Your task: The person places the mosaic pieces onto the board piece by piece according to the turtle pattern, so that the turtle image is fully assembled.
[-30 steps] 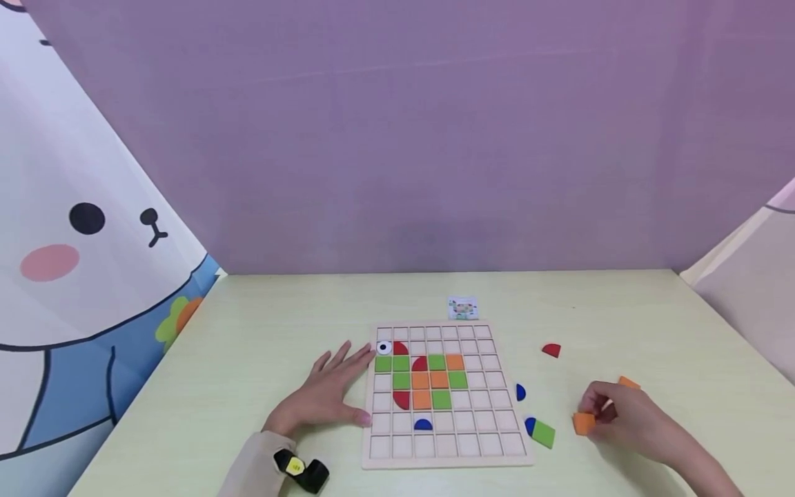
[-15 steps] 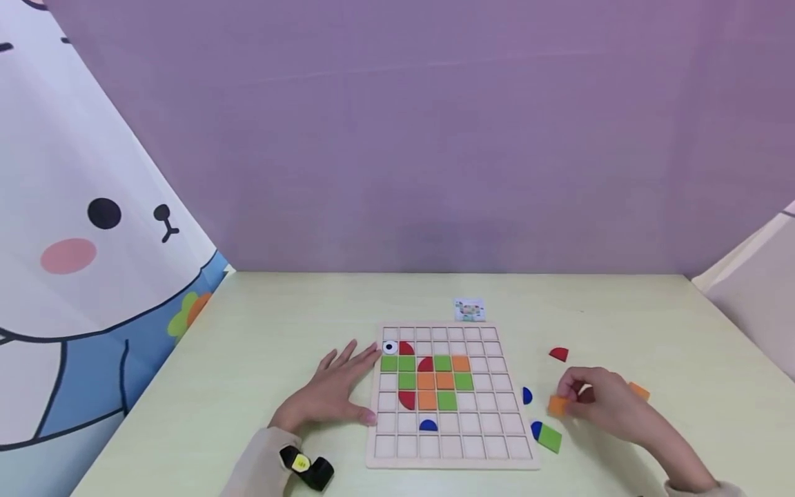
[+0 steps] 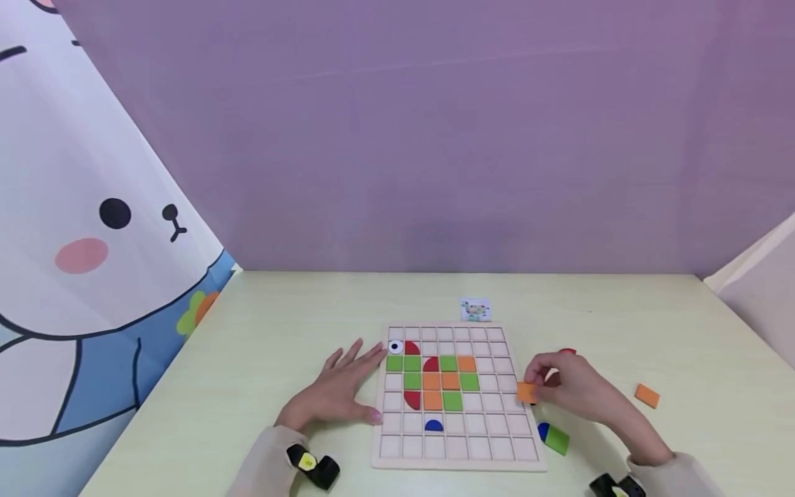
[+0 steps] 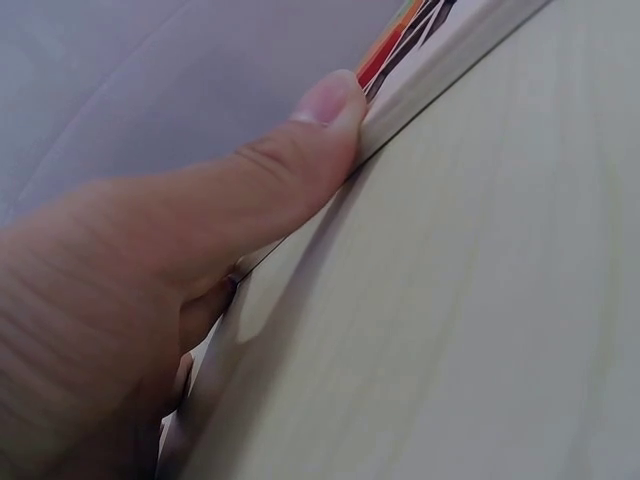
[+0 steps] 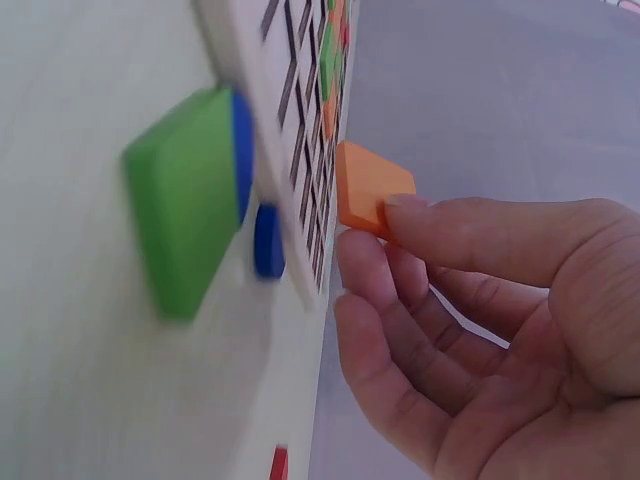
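Observation:
A wooden grid board (image 3: 459, 464) lies on the table, with green, orange and red tiles, a white eye tile (image 3: 395, 346) and a blue half-round tile (image 3: 434, 425) in its cells. My left hand (image 3: 335, 397) rests at the board's left edge with fingers spread; its thumb (image 4: 300, 165) touches the rim in the left wrist view. Between thumb and fingers my right hand (image 3: 574, 386) pinches an orange square tile (image 5: 368, 188). It holds this tile at the board's right edge, above the surface.
Right of the board lie a green tile (image 3: 557, 440) touching a blue piece (image 3: 543, 431), another blue piece (image 5: 268, 242), a mostly hidden red piece (image 3: 568, 351) and an orange tile (image 3: 647, 395). A small picture card (image 3: 475, 309) lies behind the board. A purple backdrop (image 3: 459, 138) closes off the table's far edge.
My right hand has carried the orange tile leftward from the right side of the table to the board's right edge. My left hand has stayed at the board's left edge.

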### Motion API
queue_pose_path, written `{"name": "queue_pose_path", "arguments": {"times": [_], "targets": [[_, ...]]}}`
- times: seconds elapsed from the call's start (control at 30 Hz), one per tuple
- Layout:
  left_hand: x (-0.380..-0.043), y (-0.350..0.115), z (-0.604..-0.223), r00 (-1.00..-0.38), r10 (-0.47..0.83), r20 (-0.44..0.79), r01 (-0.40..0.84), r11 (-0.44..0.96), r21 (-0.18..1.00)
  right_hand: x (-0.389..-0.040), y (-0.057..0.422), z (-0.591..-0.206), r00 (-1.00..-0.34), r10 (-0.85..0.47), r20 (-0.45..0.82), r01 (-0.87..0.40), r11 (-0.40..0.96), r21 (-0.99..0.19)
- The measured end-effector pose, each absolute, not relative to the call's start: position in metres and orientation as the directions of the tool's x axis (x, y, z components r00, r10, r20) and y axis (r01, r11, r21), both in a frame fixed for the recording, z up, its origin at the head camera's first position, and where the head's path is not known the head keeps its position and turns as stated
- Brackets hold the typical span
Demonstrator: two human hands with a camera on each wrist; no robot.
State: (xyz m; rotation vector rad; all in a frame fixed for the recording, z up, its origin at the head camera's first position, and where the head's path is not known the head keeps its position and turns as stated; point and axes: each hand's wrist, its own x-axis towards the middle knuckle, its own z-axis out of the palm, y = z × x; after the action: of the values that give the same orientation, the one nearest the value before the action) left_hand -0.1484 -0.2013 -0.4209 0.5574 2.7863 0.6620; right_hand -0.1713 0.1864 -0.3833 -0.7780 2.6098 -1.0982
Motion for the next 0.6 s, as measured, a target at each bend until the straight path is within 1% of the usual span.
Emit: {"name": "queue_pose_path", "arguments": {"times": [0.2, 0.33, 0.5, 0.6], "targets": [[-0.150, -0.201, -0.422, -0.902, 0.412, -0.130, 0.310, 0.827, 0.470, -0.176, 0.166, -0.380, -0.831, -0.556, -0.030, -0.357, 0.574, -0.737], [-0.152, -0.201, -0.423, -0.899, 0.420, -0.125, 0.319, 0.823, 0.469, -0.179, 0.155, -0.379, -0.829, -0.559, -0.033, -0.355, 0.571, -0.740], [-0.152, -0.202, -0.423, -0.897, 0.424, -0.124, 0.322, 0.819, 0.475, -0.182, 0.140, -0.378, -0.835, -0.549, -0.031, -0.367, 0.599, -0.711], [-0.151, -0.203, -0.424, -0.897, 0.425, -0.121, 0.322, 0.817, 0.478, -0.183, 0.133, -0.380, -0.827, -0.561, -0.028, -0.374, 0.588, -0.717]]}}
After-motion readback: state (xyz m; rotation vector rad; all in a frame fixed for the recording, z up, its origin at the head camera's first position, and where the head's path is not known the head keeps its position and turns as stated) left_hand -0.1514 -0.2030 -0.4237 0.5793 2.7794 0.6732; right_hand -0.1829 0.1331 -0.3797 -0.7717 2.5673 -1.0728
